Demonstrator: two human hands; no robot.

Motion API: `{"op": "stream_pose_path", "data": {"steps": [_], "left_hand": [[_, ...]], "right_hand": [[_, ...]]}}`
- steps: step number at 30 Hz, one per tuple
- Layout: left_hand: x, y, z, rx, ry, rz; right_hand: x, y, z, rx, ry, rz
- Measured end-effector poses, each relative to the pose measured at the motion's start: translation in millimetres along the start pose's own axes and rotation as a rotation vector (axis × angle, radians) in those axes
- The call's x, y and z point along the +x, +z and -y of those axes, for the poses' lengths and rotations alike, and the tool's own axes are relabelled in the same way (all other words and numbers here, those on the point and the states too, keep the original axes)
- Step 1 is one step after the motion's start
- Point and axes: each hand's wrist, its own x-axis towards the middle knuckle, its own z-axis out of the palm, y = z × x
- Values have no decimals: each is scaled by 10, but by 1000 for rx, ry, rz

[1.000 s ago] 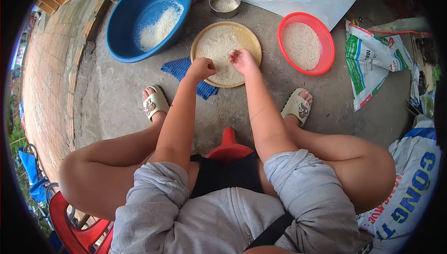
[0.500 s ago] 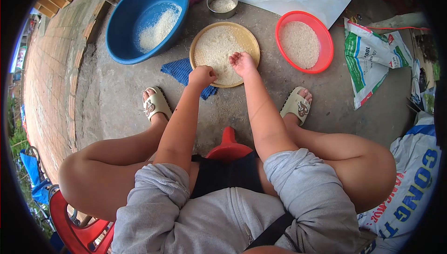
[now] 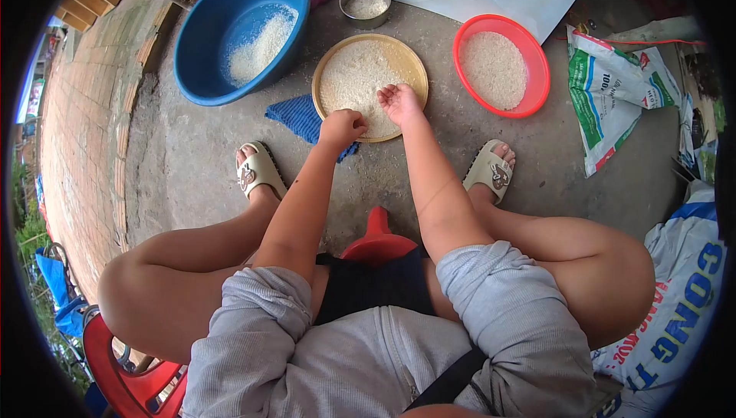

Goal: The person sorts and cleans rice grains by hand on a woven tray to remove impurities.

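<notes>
A round tan tray [image 3: 418,73] holding white rice [image 3: 356,73] lies on the ground in front of me. Over its lower left rim is my left hand [image 3: 343,126], its fingers bent in and closed; whatever they pinch, if anything, is too small to make out. My right hand [image 3: 400,103] hovers over the right part of the rice, palm turned up, with loosely curled fingers slightly apart and nothing clearly visible in them. A blue ribbed cloth [image 3: 294,120] lies partly under the tray's left edge.
A big blue basin [image 3: 192,65] with rice stands tilted at upper left. Behind the tray is a metal bowl [image 3: 366,22] of rice, and to its right a red basin [image 3: 540,73] of rice. Printed sacks [image 3: 613,100] lie at right. A red stool [image 3: 376,245] shows between my legs.
My left hand has shifted slightly to the right and turned, its fingers now bent farther over the rice. My right hand has stayed almost in place.
</notes>
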Motion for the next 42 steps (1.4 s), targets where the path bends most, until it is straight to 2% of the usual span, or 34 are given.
{"op": "stream_pose_path", "data": {"steps": [6, 9, 11, 12, 15, 19, 21, 23, 25, 26, 29, 32, 35, 37, 38, 42], "left_hand": [[56, 108, 57, 154, 60, -50], [125, 39, 120, 13, -3, -109], [185, -137, 56, -278, -33, -248], [243, -205, 45, -314, 12, -322], [371, -414, -108, -403, 22, -372], [395, -470, -377, -347, 96, -375], [398, -405, -400, -119, 190, -338], [403, -351, -363, -165, 177, -337], [412, -338, -236, -255, 4, -547], [419, -347, -164, -250, -82, -542], [426, -319, 79, -141, -117, -521], [429, -149, 222, -147, -173, -464], [418, 56, 269, -148, -223, -440], [416, 119, 193, -72, -243, -507], [414, 140, 168, -58, -246, -519], [429, 173, 149, -31, -249, -579]], "right_hand": [[-2, -12, -7, -10, -11, 4], [1, -20, -13, -8, -19, 17], [1, -3, -9, -34, -14, 4], [-2, 13, -10, -59, -8, -10], [-32, 97, -18, -161, 34, 66], [-108, 298, -66, -246, 52, 136], [-104, 377, -78, -189, 19, 161], [-151, 415, -23, -274, 39, 195], [-47, 358, 26, -300, 80, 92], [-1, 324, 56, -304, 83, 92], [87, 272, 116, -229, 124, 78], [101, 361, 165, -239, 123, -27], [146, 570, 147, -306, 2, -95], [172, 772, 169, -406, -185, -97], [188, 872, 217, -418, -185, -99], [410, 1398, 576, -912, -481, 69]]}}
